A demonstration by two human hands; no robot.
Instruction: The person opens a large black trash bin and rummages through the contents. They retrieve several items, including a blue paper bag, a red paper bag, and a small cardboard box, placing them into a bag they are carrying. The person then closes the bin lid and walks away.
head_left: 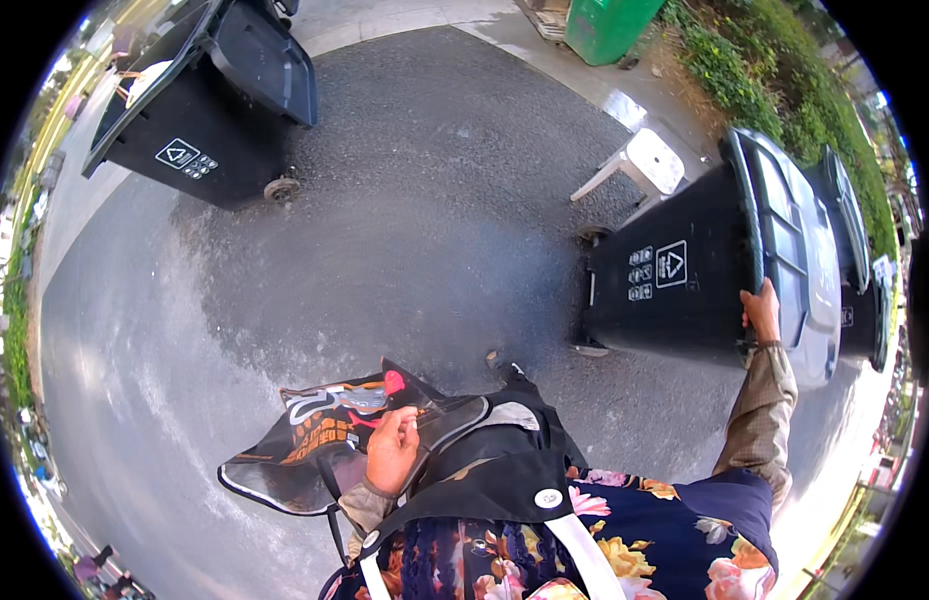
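My right hand (pixel 762 309) grips the rim of a black wheeled bin (pixel 659 262) at the right, near its closed grey lid (pixel 798 247). Low in the middle, my left hand (pixel 393 451) has its fingers bent at the edge of a black bag (pixel 277 480) with orange writing and pictures. Whether the fingers pinch the bag or something small cannot be made out. A black apron (pixel 494 487) with white straps covers part of a dark floral garment (pixel 629 532) on my front. One dark shoe (pixel 502 367) shows beyond the apron.
Another black wheeled bin (pixel 209 135) stands upper left, its lid (pixel 265 60) hanging back, a pale item (pixel 145 82) at its opening. A white plastic stool (pixel 654 160) stands behind the right bin. A green bin (pixel 607 30), shrubs (pixel 742 82) and a further black bin (pixel 847 217) line the pavement side.
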